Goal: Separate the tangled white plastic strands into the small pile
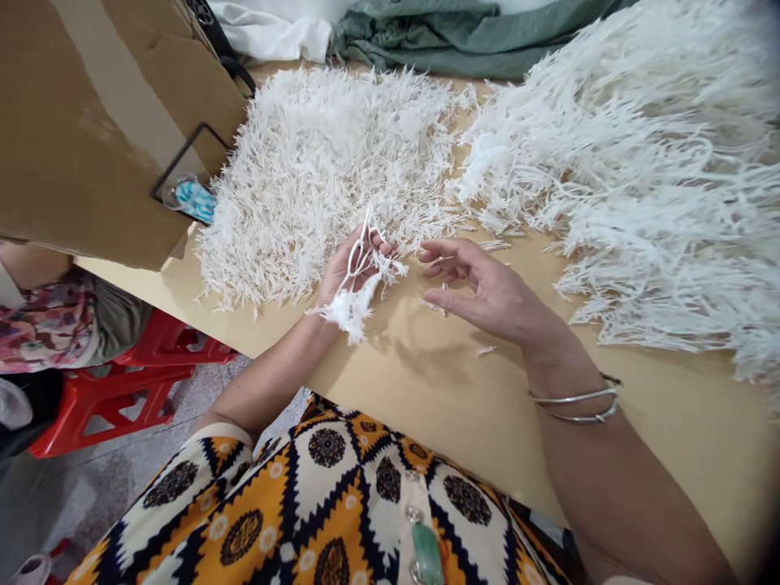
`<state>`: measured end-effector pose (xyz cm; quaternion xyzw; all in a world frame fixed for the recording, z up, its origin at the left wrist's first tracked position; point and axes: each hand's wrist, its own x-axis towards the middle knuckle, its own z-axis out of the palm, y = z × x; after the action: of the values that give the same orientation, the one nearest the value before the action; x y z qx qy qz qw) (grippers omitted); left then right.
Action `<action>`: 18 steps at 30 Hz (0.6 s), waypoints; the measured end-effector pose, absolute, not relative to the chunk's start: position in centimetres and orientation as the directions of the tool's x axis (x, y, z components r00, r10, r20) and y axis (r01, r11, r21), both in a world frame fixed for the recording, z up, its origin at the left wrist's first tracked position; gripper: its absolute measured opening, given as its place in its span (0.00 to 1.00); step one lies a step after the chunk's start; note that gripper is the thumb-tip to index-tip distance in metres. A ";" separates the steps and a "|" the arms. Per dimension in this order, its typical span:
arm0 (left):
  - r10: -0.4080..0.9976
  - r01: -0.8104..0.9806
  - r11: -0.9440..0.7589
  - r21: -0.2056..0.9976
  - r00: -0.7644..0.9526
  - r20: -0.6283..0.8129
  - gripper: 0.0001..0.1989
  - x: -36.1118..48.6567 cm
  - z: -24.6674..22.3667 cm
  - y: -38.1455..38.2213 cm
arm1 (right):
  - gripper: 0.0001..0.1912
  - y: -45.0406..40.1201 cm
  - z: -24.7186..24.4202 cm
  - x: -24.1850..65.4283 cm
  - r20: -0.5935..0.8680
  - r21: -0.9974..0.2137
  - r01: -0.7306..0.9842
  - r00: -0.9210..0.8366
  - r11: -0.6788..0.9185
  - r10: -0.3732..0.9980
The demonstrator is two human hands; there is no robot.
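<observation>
My left hand [342, 268] is closed around a few white branched plastic sprigs [359, 305]. Their looped stems stand up above the fingers, and a frayed end hangs down over the wrist. A little to the right, my right hand [472, 284] hovers above the table with thumb and fingers apart, holding nothing I can see. Just beyond my left hand spreads a flat heap of short white frayed sprigs [329, 154]. On the right lies a second, looser pile of longer white strands [646, 187]. Small white scraps [487, 351] lie on the table near my right hand.
A large cardboard box [97, 138] stands at the left, with a thin black frame and a blue-and-white item [193, 199] by its side. Green cloth [451, 36] lies along the back. Red stools [115, 406] and part of another person [49, 317] are at lower left.
</observation>
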<state>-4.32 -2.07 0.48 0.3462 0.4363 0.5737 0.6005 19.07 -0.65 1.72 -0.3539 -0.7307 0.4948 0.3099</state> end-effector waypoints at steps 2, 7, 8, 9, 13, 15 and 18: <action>0.997 -0.367 0.055 0.929 -0.036 -0.073 0.27 -4.3 0.2 -2.1 | 0.31 -1.1 1.6 18.0 0.132 -0.934 0.229 -0.495 0.276 0.859; 0.996 -0.432 0.067 0.899 -0.018 -0.083 0.26 -3.5 -0.4 -2.7 | 0.22 -2.5 1.8 15.3 0.299 -0.890 0.223 -0.373 0.398 0.878; 0.995 -0.447 0.092 0.890 0.006 -0.100 0.25 -3.3 -0.4 -2.8 | 0.14 -2.8 1.8 15.0 0.334 -0.876 0.231 -0.342 0.423 0.878; 0.993 -0.456 0.115 0.883 0.033 -0.112 0.25 -3.2 -0.3 -2.9 | 0.08 -3.0 1.8 14.7 0.355 -0.868 0.244 -0.303 0.433 0.884; 0.982 -0.477 0.184 0.860 0.118 -0.145 0.29 -3.3 0.3 -2.9 | 0.04 -2.8 1.5 14.9 0.255 -0.942 0.188 -0.131 0.277 0.958; 0.966 -0.545 0.255 0.799 0.177 -0.188 0.35 -3.5 0.6 -2.9 | 0.08 -2.2 1.3 15.3 0.175 -0.982 0.056 -0.105 0.182 0.979; 0.934 -0.641 0.357 0.680 0.248 -0.257 0.37 -3.5 1.1 -3.1 | 0.13 -1.4 0.9 15.7 0.107 -0.988 -0.121 -0.126 0.092 0.986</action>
<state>-3.48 -3.14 1.07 0.2259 0.3249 0.5202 0.7569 15.73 -1.43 0.92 -0.4107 -0.5269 0.5343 0.5179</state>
